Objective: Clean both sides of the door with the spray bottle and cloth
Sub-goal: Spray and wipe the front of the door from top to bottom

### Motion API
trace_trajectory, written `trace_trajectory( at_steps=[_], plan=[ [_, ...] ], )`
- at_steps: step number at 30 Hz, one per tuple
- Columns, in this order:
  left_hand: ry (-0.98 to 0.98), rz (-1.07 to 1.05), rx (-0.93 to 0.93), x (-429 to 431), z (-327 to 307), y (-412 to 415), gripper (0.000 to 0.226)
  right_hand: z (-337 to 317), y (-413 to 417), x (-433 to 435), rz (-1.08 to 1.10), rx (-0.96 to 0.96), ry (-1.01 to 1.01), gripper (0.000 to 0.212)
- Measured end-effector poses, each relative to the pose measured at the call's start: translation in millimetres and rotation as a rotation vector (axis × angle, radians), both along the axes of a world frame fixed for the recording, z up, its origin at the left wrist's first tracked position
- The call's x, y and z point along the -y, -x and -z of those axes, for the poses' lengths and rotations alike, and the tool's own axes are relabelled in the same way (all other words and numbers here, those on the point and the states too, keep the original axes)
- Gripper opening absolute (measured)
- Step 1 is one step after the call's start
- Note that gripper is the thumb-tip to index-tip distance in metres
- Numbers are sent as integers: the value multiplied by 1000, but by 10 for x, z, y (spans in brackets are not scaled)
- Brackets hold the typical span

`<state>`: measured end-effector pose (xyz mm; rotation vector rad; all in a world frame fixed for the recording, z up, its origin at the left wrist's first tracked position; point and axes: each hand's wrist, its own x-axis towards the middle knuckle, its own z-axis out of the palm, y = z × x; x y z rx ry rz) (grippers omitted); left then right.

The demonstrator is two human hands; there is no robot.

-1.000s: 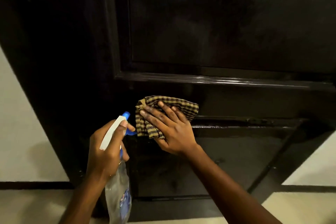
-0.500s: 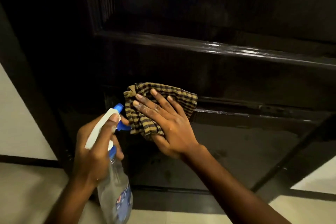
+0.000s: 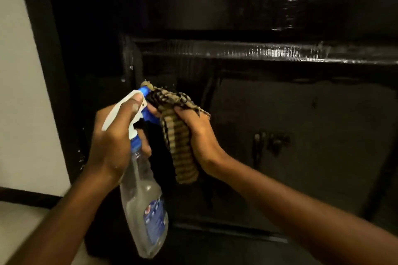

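Observation:
The dark brown panelled door [image 3: 280, 131] fills the view, its lower panel and glossy cross rail in front of me. My left hand [image 3: 112, 142] grips the neck of a clear spray bottle [image 3: 144, 206] with a white and blue trigger head, the nozzle pointing toward the cloth. My right hand [image 3: 200, 135] holds a bunched brown checked cloth [image 3: 178, 142] just off the door, right beside the nozzle. The cloth hangs folded down from the fingers.
A pale wall [image 3: 19, 92] with a dark skirting strip lies to the left of the dark door frame [image 3: 49, 75]. Light floor tile [image 3: 19, 226] shows at the bottom left. Dull marks sit on the lower panel at the right.
The cloth was pressed flat against the door under spread fingers; now it is lifted off and bunched in my right hand. The view has dropped toward the lower panel. The bottle stays in my left hand.

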<state>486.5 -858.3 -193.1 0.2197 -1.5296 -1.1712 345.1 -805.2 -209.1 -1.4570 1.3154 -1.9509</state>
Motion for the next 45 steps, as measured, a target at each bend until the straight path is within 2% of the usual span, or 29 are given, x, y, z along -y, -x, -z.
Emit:
trace_trajectory(
  at_steps=[2, 6, 9, 11, 13, 17, 20, 23, 31, 36, 42, 45],
  plan=[
    [16, 1, 7, -156, 115, -44, 38, 156, -82, -85, -55, 236, -99, 43],
    [28, 0, 46, -551, 376, -199, 41, 563, -230, -578, -108, 755, -209, 39],
    [30, 17, 116, -925, 590, -329, 42, 977, -291, -1100, -73, 1067, -132, 44],
    [31, -1, 153, -1130, 673, -373, 41, 1143, -299, -1441, -51, 1199, -21, 48],
    [25, -14, 193, -1315, 745, -380, 42, 1237, -250, -1705, 40, 1263, 36, 43],
    [0, 24, 218, -1549, 879, -221, 46, 1149, -81, -2047, 235, 1211, 141, 32],
    [-11, 74, 234, -1580, 964, 19, 47, 1127, 47, -2149, 275, 1125, 214, 33],
    [-13, 153, 230, -1513, 987, 363, 50, 1135, 241, -2056, 331, 1012, 227, 43],
    [41, 219, 259, -1447, 690, 846, 52, 615, 700, -1988, 405, 809, 374, 39],
    [75, 279, 309, -1626, 502, 926, 50, 409, 723, -2208, 589, 728, 500, 56],
    [86, 322, 395, -1752, 348, 1204, 46, 231, 895, -2421, 808, 547, 544, 19],
    [96, 310, 406, -1751, 306, 1326, 48, 182, 1093, -2361, 927, 366, 530, 23]
  ],
)
